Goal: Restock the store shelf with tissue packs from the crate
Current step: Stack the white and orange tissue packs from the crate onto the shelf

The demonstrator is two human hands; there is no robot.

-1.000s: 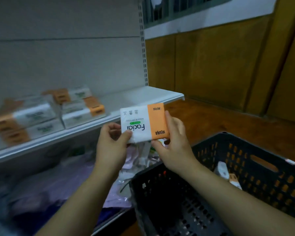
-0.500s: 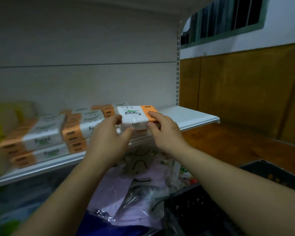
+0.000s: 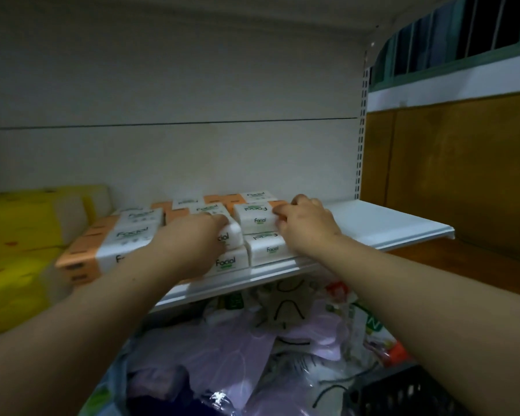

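Note:
A white-and-orange tissue pack (image 3: 254,219) lies on top of another pack (image 3: 267,249) at the right end of the row on the white shelf (image 3: 382,223). My right hand (image 3: 305,225) grips its right end. My left hand (image 3: 192,238) rests against its left side and over the neighbouring stack (image 3: 227,250). Several more "Facial" packs (image 3: 132,232) stand stacked in twos to the left and behind. Only a corner of the black crate (image 3: 403,394) shows at the bottom right.
Yellow bulk packs (image 3: 21,235) fill the shelf's left end. The lower shelf holds purple plastic bags (image 3: 237,349) and mixed packets. A slotted upright (image 3: 361,130) ends the shelf unit; brown wall panels (image 3: 463,175) lie to the right.
Both hands have carried the pack up from over the crate and set it on the right-hand stack on the shelf. The view has swung up and left, away from the crate.

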